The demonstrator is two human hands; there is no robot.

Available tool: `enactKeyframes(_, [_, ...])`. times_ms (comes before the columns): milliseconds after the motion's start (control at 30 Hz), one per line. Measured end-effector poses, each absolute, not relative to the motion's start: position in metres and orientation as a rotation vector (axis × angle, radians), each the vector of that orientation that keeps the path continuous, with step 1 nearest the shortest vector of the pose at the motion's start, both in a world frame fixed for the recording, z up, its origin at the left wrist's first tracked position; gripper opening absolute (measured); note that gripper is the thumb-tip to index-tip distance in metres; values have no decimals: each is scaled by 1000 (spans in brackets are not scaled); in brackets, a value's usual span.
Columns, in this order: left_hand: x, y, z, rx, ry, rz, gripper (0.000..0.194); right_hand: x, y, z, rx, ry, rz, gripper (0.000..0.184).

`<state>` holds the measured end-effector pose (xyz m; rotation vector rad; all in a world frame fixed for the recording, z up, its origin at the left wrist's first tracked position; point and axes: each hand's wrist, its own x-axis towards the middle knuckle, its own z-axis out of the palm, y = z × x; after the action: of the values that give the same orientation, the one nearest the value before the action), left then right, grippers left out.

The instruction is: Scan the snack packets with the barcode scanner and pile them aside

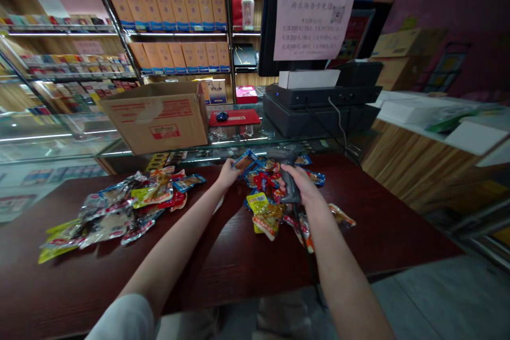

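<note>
My left hand [229, 173] is closed on the edge of a blue snack packet [245, 160], held up at the far side of the table. A dark handheld barcode scanner [290, 183] is in my right hand [300, 183], its fingers wrapped round the handle and its head tilted toward the packet. Its cable [306, 239] hangs down past the near table edge. Beneath and around the scanner lies a pile of snack packets [265, 215] in yellow, red and blue. A second heap of packets [111, 223], many of them clear, spreads over the left of the table.
The dark red table [239, 260] meets a glass counter bearing a cardboard box [163, 122], a mouse [222, 116] on a red mat, and a cash register [319, 111] below a monitor with a paper sign [313, 24]. Stocked shelves [175, 34] stand behind.
</note>
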<state>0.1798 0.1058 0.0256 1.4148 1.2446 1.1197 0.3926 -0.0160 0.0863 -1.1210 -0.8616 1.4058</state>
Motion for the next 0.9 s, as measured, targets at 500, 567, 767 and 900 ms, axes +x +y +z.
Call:
enactKeyframes(500, [81, 26, 36, 1444, 885, 1197, 90, 347, -28, 75, -939, -1238, 1676, 36])
enactKeyframes(567, [79, 24, 40, 1488, 884, 1202, 90, 348, -28, 73, -943, -1232, 1673, 36])
enactKeyframes(767, [80, 20, 46, 1588, 860, 1134, 98, 346, -31, 74, -956, -1255, 1721, 39])
enactKeyframes(900, [85, 22, 39, 1631, 853, 1144, 102, 341, -33, 72, -941, -1297, 1739, 37])
